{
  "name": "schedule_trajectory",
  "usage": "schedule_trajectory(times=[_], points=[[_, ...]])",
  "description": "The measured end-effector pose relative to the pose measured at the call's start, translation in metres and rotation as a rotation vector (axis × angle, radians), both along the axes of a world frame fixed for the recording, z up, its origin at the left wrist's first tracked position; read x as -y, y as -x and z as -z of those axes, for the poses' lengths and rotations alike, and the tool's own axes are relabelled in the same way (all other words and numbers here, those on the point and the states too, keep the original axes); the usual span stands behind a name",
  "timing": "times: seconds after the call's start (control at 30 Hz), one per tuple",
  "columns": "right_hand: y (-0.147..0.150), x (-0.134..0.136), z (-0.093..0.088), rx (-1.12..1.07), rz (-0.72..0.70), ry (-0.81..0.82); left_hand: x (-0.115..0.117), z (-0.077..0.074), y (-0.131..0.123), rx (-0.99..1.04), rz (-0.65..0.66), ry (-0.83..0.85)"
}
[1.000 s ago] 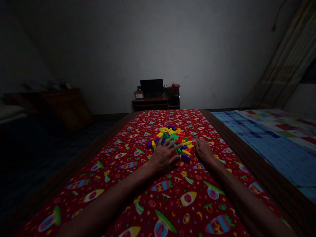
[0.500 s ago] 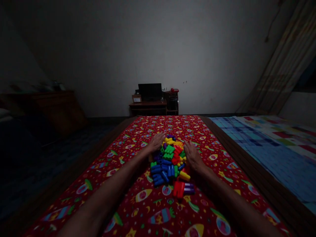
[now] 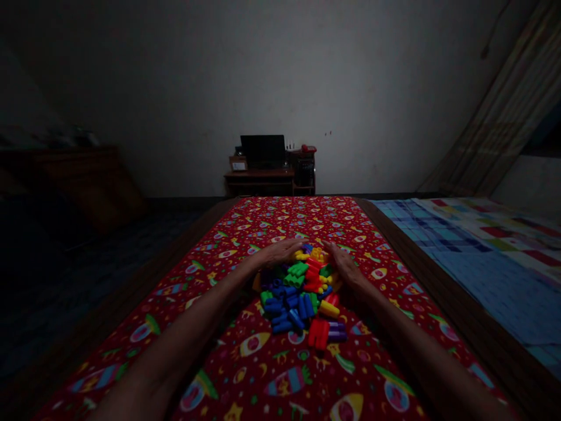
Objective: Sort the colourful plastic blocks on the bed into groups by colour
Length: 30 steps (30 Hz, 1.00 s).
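A pile of plastic building blocks (image 3: 293,297) in blue, green, red, yellow and purple lies on a red patterned cloth (image 3: 245,374). My left hand (image 3: 283,251) curves around the far left side of the pile, fingers stretched out toward the right. On the far right side, my right hand (image 3: 345,266) rests against the blocks with its fingers extended. Neither hand grips a single block. Nearest to me lie a red block (image 3: 318,334) and a purple block (image 3: 336,331), side by side. Some blocks are partly hidden behind the hands.
A low desk with a dark monitor (image 3: 263,151) stands against the far wall. To the right is a bed surface with blue checked bedding (image 3: 456,275). A wooden cabinet (image 3: 83,181) stands in shadow at left. A curtain (image 3: 486,117) hangs at right.
My left hand has swung round to the pile's far side, and my fingertips have come closer together. Blocks at the far end have bunched up. The view has tilted slightly down.
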State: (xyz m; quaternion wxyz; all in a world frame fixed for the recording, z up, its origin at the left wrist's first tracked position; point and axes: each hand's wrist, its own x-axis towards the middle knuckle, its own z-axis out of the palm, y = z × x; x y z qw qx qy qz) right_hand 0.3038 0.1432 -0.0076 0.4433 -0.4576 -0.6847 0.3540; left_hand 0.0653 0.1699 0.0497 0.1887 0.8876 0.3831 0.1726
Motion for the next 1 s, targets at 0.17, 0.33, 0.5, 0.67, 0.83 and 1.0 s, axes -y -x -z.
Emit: schedule_trajectory(times=[0.17, 0.33, 0.5, 0.67, 0.83, 1.0], points=[[-0.014, 0.033, 0.006, 0.101, 0.075, -0.042, 0.039, 0.021, 0.049, 0.065, -0.192, -0.186], [0.013, 0.071, 0.022, 0.222, 0.099, -0.06, 0.071, 0.066, 0.056, 0.109, -0.401, -0.08], [0.035, 0.085, 0.017, 0.231, 0.103, -0.117, 0.085, 0.069, 0.03, 0.141, -0.415, -0.077], [-0.003, 0.079, 0.003, 0.136, 0.211, -0.131, 0.096, 0.065, 0.06, 0.212, -0.459, -0.207], [-0.04, 0.066, 0.012, 0.1, 0.32, -0.037, 0.1, 0.064, 0.089, 0.298, -0.711, -0.215], [-0.038, 0.066, 0.014, 0.229, 0.314, -0.1, 0.096, 0.064, 0.091, 0.29, -0.684, -0.238]])
